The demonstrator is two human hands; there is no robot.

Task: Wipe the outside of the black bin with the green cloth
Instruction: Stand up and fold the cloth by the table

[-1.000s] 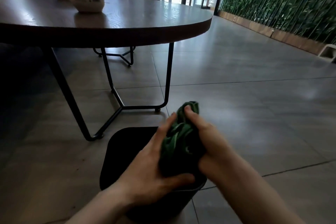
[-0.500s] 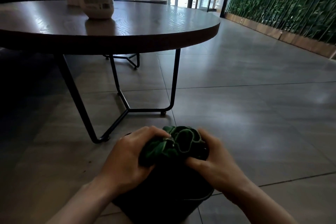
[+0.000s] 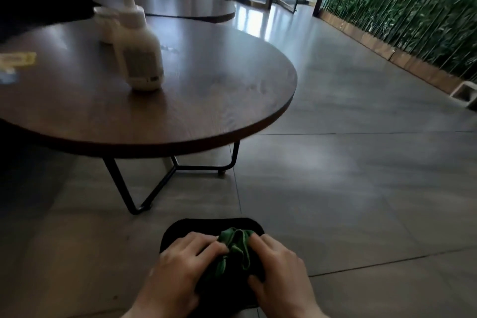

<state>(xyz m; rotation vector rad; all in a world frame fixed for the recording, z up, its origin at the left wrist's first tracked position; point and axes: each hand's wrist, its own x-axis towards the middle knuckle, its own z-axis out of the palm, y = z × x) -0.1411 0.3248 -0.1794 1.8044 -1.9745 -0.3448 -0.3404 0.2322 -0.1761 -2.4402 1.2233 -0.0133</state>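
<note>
You are looking at a green cloth (image 3: 233, 249), a black bin (image 3: 180, 228), a dark brown table (image 3: 206, 90) and a cream bottle (image 3: 140, 59).

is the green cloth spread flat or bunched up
Bunched up. The green cloth sits in crumpled folds between the left hand and right hand, both gripping it over the black bin.

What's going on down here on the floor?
A person is cleaning a black bin that stands on the tiled floor beside a round wooden table. Both hands, left hand and right hand, grip a bunched green cloth at the bin's top. A white pump bottle stands on the table.
</note>
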